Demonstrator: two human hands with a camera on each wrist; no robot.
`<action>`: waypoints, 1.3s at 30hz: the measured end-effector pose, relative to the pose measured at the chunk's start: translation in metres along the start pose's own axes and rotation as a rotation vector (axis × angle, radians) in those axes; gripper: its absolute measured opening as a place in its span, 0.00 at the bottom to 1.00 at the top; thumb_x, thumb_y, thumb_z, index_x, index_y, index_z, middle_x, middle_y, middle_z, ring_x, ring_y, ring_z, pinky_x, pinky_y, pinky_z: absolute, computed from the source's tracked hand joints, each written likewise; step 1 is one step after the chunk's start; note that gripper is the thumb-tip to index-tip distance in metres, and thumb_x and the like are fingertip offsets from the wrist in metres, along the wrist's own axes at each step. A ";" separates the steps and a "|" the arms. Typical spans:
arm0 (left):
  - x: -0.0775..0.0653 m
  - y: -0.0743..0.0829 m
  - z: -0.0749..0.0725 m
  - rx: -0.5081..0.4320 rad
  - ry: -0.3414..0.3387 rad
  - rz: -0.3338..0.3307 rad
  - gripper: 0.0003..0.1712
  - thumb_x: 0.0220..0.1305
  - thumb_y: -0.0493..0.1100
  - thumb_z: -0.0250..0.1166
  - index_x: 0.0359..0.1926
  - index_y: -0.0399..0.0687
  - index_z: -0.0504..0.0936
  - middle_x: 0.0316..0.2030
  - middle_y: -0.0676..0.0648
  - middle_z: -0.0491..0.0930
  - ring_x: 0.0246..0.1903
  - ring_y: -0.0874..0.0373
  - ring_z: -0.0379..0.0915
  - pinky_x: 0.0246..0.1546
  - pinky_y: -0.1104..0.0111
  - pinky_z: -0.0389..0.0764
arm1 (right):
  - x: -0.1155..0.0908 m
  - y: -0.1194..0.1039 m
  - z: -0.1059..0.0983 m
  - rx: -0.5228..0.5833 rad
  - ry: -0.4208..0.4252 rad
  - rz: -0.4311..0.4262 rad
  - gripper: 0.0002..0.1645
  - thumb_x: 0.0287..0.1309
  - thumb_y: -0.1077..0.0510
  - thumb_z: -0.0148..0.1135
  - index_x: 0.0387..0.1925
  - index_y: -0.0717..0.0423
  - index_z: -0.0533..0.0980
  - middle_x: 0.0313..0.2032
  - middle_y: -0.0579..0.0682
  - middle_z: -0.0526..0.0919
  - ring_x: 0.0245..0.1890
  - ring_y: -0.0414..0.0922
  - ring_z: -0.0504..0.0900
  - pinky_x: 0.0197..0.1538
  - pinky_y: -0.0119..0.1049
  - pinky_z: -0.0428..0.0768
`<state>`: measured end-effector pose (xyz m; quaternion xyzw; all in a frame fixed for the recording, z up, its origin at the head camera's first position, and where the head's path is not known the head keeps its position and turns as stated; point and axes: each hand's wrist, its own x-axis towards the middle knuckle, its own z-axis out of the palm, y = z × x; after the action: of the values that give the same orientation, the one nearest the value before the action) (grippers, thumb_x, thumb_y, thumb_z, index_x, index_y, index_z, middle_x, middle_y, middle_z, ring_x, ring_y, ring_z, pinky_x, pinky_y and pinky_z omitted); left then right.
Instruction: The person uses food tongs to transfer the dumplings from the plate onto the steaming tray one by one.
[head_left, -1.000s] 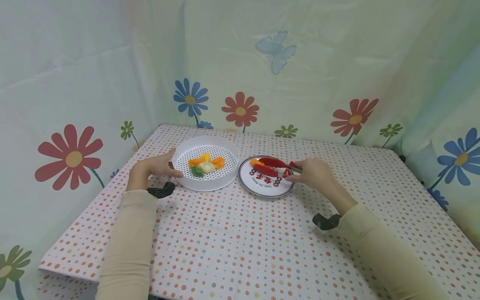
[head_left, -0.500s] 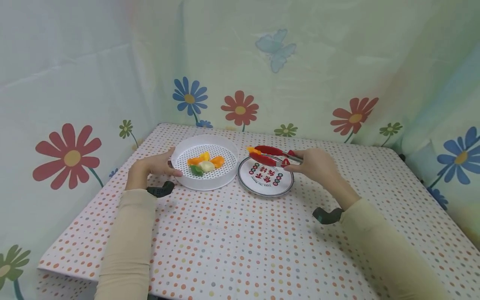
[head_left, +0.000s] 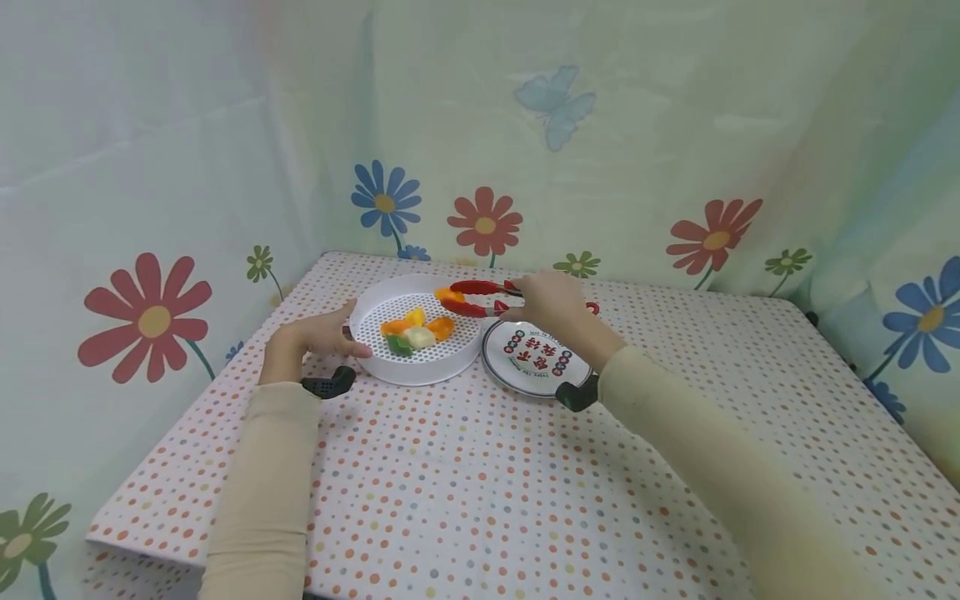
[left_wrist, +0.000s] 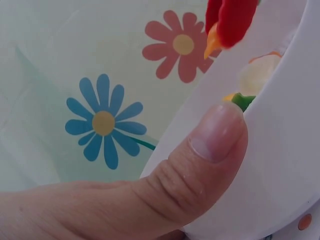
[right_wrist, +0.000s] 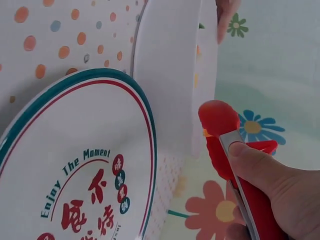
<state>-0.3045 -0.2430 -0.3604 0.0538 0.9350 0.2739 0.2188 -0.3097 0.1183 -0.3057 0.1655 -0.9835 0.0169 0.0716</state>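
Note:
My left hand (head_left: 326, 332) rests against the left side of a white round basket with a perforated base (head_left: 420, 372); its straight thumb (left_wrist: 220, 132) lies along the outer wall, and the other fingers are mostly hidden. With my right hand (head_left: 551, 300) I grip metal tongs with red heads (head_left: 467, 309). Between those heads is a small orange piece (head_left: 446, 294), held over the basket's right side. Inside the basket lie a pale cream piece (head_left: 420, 337), a green piece (head_left: 399, 346), a yellow piece (head_left: 415, 317) and orange pieces (head_left: 440, 328).
Right of the basket, close to its wall, stands a white plate (head_left: 517, 379) with a dark rim and red lettering. A dotted cloth (head_left: 450, 483) covers the table. Flowered sheets (head_left: 637, 167) hang behind and at the sides.
The right hand has lifted the orange piece off the plate with the tongs and carried it left, over the basket. The left hand has stayed at the basket's side.

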 end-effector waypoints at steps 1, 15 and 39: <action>0.000 0.001 0.000 -0.003 0.001 0.003 0.72 0.51 0.65 0.68 0.73 0.49 0.23 0.75 0.36 0.33 0.73 0.37 0.29 0.67 0.37 0.41 | 0.004 -0.003 0.001 -0.012 0.000 -0.002 0.37 0.44 0.37 0.71 0.55 0.49 0.79 0.44 0.52 0.86 0.38 0.49 0.81 0.36 0.39 0.82; 0.001 0.011 -0.006 0.021 0.008 0.030 0.70 0.52 0.64 0.68 0.73 0.48 0.24 0.75 0.37 0.35 0.74 0.38 0.31 0.69 0.39 0.41 | 0.034 -0.021 -0.001 -0.120 -0.080 -0.041 0.31 0.43 0.43 0.75 0.50 0.51 0.81 0.41 0.51 0.86 0.35 0.48 0.78 0.38 0.39 0.81; 0.000 0.000 -0.002 0.015 -0.003 0.038 0.71 0.52 0.64 0.68 0.73 0.45 0.23 0.74 0.34 0.34 0.73 0.36 0.31 0.67 0.36 0.41 | -0.058 0.053 0.033 0.206 -0.085 0.264 0.60 0.46 0.33 0.67 0.71 0.61 0.55 0.62 0.67 0.69 0.50 0.59 0.76 0.42 0.45 0.81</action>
<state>-0.3053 -0.2445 -0.3589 0.0736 0.9355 0.2710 0.2144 -0.2775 0.1856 -0.3469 0.0419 -0.9919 0.1197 0.0097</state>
